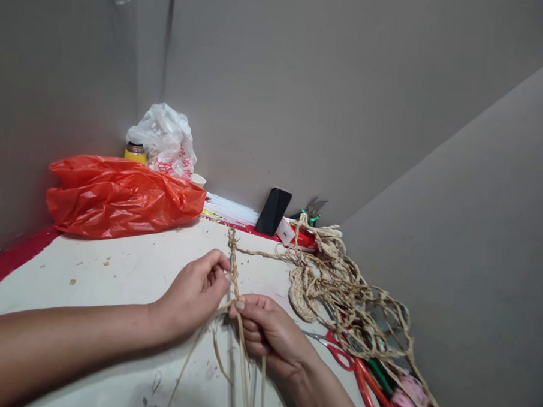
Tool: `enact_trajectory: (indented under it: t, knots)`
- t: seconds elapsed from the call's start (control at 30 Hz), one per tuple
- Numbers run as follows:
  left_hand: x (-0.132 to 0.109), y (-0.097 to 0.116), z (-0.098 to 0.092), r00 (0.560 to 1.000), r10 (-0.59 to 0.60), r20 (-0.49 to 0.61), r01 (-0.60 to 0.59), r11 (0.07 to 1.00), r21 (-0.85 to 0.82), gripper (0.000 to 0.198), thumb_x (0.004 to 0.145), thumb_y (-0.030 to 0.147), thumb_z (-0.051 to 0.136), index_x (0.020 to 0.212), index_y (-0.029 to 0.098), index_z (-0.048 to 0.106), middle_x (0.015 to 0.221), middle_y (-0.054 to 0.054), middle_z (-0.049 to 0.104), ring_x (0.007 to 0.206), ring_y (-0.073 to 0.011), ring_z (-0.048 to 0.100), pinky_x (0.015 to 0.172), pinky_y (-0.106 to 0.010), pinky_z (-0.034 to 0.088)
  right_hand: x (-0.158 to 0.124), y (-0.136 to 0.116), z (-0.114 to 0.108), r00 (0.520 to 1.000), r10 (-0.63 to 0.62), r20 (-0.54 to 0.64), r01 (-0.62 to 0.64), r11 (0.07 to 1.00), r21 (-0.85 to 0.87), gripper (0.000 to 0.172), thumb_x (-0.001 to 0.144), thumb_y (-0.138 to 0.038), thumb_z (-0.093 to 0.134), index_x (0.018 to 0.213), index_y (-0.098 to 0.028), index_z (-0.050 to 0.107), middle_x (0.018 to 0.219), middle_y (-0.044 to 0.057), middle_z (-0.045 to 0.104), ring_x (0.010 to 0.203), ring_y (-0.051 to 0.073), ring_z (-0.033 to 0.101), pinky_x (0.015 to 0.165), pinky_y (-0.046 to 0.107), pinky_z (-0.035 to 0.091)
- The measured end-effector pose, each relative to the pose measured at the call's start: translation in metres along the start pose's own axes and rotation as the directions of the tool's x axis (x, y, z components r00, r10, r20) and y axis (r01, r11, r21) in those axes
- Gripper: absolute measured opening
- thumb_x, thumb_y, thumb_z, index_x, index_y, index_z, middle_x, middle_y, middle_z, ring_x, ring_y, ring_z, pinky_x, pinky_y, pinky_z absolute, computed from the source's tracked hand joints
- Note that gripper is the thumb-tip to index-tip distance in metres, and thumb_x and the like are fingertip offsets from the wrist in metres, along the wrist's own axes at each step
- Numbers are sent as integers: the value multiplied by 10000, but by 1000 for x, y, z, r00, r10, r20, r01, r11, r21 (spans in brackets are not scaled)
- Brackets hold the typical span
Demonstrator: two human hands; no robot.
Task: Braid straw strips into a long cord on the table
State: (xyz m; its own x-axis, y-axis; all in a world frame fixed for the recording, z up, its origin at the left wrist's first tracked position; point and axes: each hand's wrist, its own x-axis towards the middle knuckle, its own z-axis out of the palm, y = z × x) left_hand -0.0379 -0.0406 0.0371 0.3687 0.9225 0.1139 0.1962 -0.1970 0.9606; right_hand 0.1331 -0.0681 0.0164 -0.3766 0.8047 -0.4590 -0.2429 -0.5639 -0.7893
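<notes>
A narrow braid of tan straw-like fibre (234,265) runs upright over the white tabletop, with loose strands (242,358) hanging from its lower end. My right hand (270,332) pinches the braid's lower end between thumb and forefinger, its other fingers curled. Just left of the braid is my left hand (198,290), fingers curled in and thumb tip close to the cord. Whether a strand sits between those fingers is hidden. From the braid's upper part a thin twisted cord (264,252) leads right into a tangled heap of braided cord (335,272).
Red-handled scissors (339,353) and a red-handled tool (366,387) lie beside the heap. A black phone (273,211) leans on the wall near green-handled pliers (315,214). Back left are a red plastic bag (127,200), a white bag (164,139) and a yellow jar (135,154).
</notes>
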Motion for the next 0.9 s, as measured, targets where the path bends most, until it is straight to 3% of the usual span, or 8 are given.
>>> enact_trajectory:
  t: [0.07, 0.17, 0.23, 0.3, 0.57, 0.67, 0.83, 0.9]
  knots:
    - [8, -14, 6, 982, -162, 99, 181, 959, -220, 175, 777, 301, 469, 902, 179, 481, 641, 33, 490, 580, -106, 436, 570, -221, 350, 1, 0, -1, 1000, -3, 20, 3, 1000, -14, 285, 712, -367, 714, 714, -107, 596, 408, -138, 227, 358, 5, 94, 347, 164, 50]
    - [8, -30, 16, 858, -312, 408, 449, 841, -302, 215, 797, 373, 411, 814, 170, 480, 557, 43, 458, 449, -89, 373, 474, -217, 299, 2, 0, 0, 999, -13, 32, 14, 999, -47, 295, 716, -380, 705, 682, -119, 574, 400, -134, 246, 355, 7, 97, 346, 168, 44]
    - [5, -33, 18, 848, -316, 426, 433, 877, -210, 273, 806, 405, 407, 702, 165, 487, 497, 63, 376, 419, -74, 289, 449, -214, 234, 2, 0, 0, 999, -16, 29, 18, 997, -75, 314, 707, -405, 708, 686, -124, 571, 398, -133, 256, 353, 10, 104, 345, 170, 48]
    - [4, -33, 16, 882, -266, 388, 329, 938, -106, 310, 806, 400, 420, 644, 153, 513, 472, 71, 321, 442, -75, 257, 463, -219, 213, 2, 0, -1, 999, -26, 21, 29, 991, -132, 334, 704, -434, 702, 693, -124, 578, 388, -131, 270, 342, 13, 121, 340, 175, 58]
    - [13, -33, 0, 861, -140, 488, 120, 990, 73, 314, 797, 343, 433, 677, 131, 632, 581, 22, 510, 534, -90, 394, 569, -211, 331, 6, 2, -6, 995, -97, 35, 103, 901, -421, 339, 761, -455, 638, 691, -124, 620, 357, -110, 304, 307, 31, 161, 324, 212, 75]
    - [14, -36, 0, 839, -210, 502, 220, 975, 40, 353, 779, 447, 470, 687, 138, 616, 505, 47, 436, 438, -68, 328, 479, -205, 288, 9, 2, -6, 995, -101, 7, 93, 885, -456, 331, 751, -451, 640, 674, -130, 614, 363, -105, 302, 315, 38, 173, 331, 219, 81]
    - [17, -42, 6, 684, -421, 596, 537, 844, -19, 423, 674, 574, 531, 711, 153, 563, 518, -7, 544, 357, -99, 435, 353, -201, 280, 10, 4, -6, 992, -123, -10, 100, 851, -515, 329, 751, -446, 636, 645, -139, 583, 391, -99, 319, 343, 42, 185, 370, 222, 86]
    - [18, -43, 5, 686, -412, 600, 540, 841, -39, 399, 674, 544, 544, 705, 148, 582, 500, 4, 528, 320, -72, 365, 321, -189, 227, 9, 3, -4, 989, -149, 0, 126, 836, -534, 344, 745, -456, 636, 633, -134, 587, 398, -96, 319, 365, 42, 192, 396, 223, 101]
